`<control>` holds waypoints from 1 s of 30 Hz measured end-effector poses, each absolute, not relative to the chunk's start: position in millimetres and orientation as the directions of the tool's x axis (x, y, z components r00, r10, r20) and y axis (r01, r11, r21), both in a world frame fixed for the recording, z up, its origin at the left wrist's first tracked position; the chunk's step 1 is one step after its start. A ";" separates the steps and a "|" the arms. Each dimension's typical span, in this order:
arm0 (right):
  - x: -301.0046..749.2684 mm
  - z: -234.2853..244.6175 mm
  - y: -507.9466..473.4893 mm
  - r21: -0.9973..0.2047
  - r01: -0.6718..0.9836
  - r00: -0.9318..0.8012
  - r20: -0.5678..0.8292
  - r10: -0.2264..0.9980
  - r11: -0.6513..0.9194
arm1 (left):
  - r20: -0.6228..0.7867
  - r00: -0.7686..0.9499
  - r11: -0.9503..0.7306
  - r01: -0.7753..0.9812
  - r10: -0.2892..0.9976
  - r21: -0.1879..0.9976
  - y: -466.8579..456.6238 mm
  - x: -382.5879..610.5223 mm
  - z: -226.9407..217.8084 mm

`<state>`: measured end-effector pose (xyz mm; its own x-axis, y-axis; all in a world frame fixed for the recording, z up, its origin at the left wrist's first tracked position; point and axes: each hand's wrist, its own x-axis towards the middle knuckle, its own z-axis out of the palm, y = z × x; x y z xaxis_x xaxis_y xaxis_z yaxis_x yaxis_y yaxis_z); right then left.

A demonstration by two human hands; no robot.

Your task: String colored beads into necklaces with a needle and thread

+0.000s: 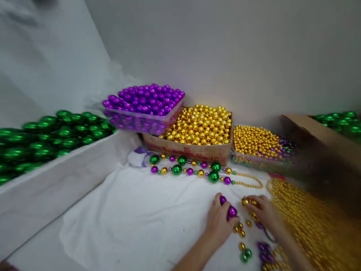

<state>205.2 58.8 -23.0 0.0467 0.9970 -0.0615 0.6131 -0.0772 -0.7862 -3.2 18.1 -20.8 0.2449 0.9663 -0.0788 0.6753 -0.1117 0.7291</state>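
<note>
My left hand (218, 222) rests low on the white cloth (135, 218), fingers curled around shiny purple beads (231, 211). My right hand (263, 212) is just to its right, pinching small gold beads (249, 202) on a strand. Loose gold, green and purple beads (244, 253) lie below both hands. A finished strand of green, purple and gold beads (197, 169) lies stretched out beyond the hands.
A tray of purple balls (146, 99), a cardboard box of gold balls (200, 124) and a tray of small gold beads (256, 141) stand at the back. Green balls (42, 135) fill a white box at left. Gold strands (307, 222) pile at right beside a cardboard box (316, 135).
</note>
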 end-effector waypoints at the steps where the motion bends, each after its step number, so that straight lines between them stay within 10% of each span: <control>1: 202.9 -28.7 60.2 -0.773 0.632 0.014 -0.049 0.999 -0.047 | -0.099 0.239 -0.093 0.680 0.966 0.727 22.3 1.6 -24.8; 8: 214.6 -52.7 60.8 -0.517 0.853 -0.106 -0.037 0.994 0.072 | -0.069 0.439 -0.226 0.586 0.896 0.778 28.4 7.5 -49.9; 13: 156.2 29.8 104.7 -0.519 0.816 -0.182 0.189 0.965 0.255 | -0.053 0.508 -0.259 0.523 0.860 0.812 33.8 -28.0 -38.3; 18: 18.7 110.2 189.9 -0.469 0.711 -0.421 0.313 0.851 0.524 | -0.027 0.412 -0.226 0.551 0.911 0.804 40.4 -82.5 20.8; 30: -52.0 126.3 280.9 -0.376 0.772 -0.397 0.343 0.851 0.512 | 0.059 -0.068 -0.020 0.478 0.996 0.878 23.5 -223.0 81.5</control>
